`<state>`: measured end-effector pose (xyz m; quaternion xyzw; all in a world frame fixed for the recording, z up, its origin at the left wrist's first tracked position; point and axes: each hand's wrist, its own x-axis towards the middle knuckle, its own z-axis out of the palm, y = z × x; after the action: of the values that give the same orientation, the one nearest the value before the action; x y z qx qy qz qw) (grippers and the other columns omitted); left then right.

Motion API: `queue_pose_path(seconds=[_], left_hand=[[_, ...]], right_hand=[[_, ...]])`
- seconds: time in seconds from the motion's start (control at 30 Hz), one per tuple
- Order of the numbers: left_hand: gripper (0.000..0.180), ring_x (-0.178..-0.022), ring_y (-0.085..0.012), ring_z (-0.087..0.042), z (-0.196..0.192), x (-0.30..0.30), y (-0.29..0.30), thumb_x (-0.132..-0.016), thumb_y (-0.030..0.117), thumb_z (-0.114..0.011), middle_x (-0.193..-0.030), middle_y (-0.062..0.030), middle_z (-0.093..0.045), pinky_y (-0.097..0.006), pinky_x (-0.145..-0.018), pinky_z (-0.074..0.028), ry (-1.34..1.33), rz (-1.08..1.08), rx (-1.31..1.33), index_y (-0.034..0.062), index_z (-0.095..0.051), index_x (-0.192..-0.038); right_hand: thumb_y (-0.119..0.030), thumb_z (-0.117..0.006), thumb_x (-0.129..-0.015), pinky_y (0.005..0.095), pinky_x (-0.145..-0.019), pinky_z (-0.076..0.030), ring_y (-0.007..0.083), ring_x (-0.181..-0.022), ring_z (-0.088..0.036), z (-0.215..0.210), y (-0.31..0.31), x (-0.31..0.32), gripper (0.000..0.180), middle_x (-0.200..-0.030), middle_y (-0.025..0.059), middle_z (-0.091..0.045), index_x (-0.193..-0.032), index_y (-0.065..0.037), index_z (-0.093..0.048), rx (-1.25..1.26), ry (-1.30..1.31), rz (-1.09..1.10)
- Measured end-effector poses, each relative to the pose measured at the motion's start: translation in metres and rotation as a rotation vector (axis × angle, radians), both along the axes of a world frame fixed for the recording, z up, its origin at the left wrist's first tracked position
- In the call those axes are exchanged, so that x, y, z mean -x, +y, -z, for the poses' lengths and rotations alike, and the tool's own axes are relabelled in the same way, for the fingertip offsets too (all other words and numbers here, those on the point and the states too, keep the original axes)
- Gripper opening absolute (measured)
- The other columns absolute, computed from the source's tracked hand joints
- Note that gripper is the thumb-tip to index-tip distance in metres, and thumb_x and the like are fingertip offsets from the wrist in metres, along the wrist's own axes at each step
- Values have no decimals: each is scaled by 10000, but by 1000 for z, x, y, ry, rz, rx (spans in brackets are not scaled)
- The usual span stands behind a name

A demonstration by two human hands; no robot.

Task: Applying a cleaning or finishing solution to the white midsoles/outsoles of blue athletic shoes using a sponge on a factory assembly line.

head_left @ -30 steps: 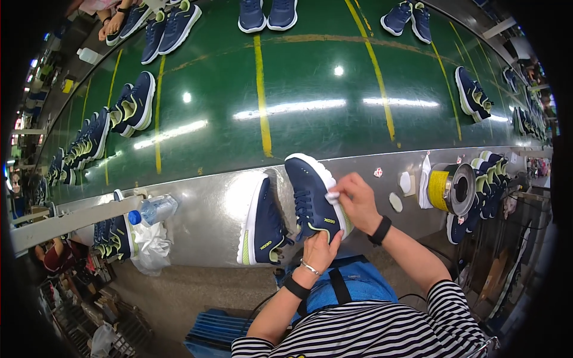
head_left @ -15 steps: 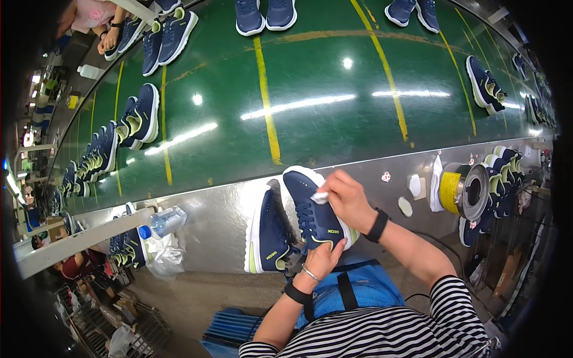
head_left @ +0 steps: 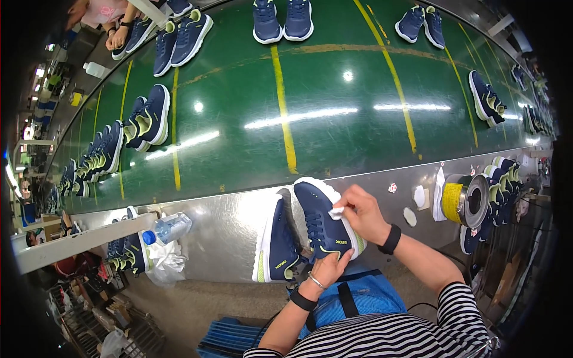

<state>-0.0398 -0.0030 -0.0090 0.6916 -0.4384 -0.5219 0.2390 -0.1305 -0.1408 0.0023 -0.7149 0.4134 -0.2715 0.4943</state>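
A navy sneaker with a white sole and lime trim stands upright on the metal ledge, its toe pointing away from me. My left hand is closed around its heel end. In my right hand, a small white wad of cloth or tissue is pinched and pressed against the sneaker's right side near the toe. Just left of it, a second navy sneaker rests on the ledge, untouched and slightly tilted.
Beyond the ledge runs a green conveyor belt carrying several navy sneakers. A water bottle and crumpled white tissue lie left. White pads, a metal tin and more sneakers stand right. A white bar juts in.
The whole view has shifted a little. My right hand with the white wad has slid slightly toward the heel along the sneaker's side. The belt's sneakers and stripes have moved right.
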Motion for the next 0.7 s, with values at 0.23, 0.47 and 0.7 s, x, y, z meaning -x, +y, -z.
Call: queue_pose_path(seconds=[0.23, 0.47, 0.7], left_hand=[[566, -488, -383, -509, 1, -4, 2, -825, 451, -544, -511, -222, -493, -410, -497, -411, 27, -18, 45, -9, -451, -508], [562, -421, -332, -474, 17, 16, 5, -796, 441, -583, -466, -202, -467, -404, -439, -369, -53, -44, 106, 3, -455, -468], [504, -473, -119, -317, 21, 13, 12, -799, 279, -624, -457, -30, -337, -350, -415, -292, -5, -165, 197, 13, -358, -465]], right_hand=[[-51, -613, -726, 287, -589, -404, 184, -641, -507, 5, -66, -61, 52, -715, 74, -490, -731, -18, -573, -37, 135, -243], [-47, -611, -710, 365, -637, -405, 288, -732, -489, 2, -51, -27, 66, -732, 94, -486, -722, -70, -550, 373, 116, -163], [-10, -487, -831, 244, -645, -475, 109, -762, -573, -54, 6, 154, 85, -857, 46, -565, -871, -48, -552, -284, -341, 579]])
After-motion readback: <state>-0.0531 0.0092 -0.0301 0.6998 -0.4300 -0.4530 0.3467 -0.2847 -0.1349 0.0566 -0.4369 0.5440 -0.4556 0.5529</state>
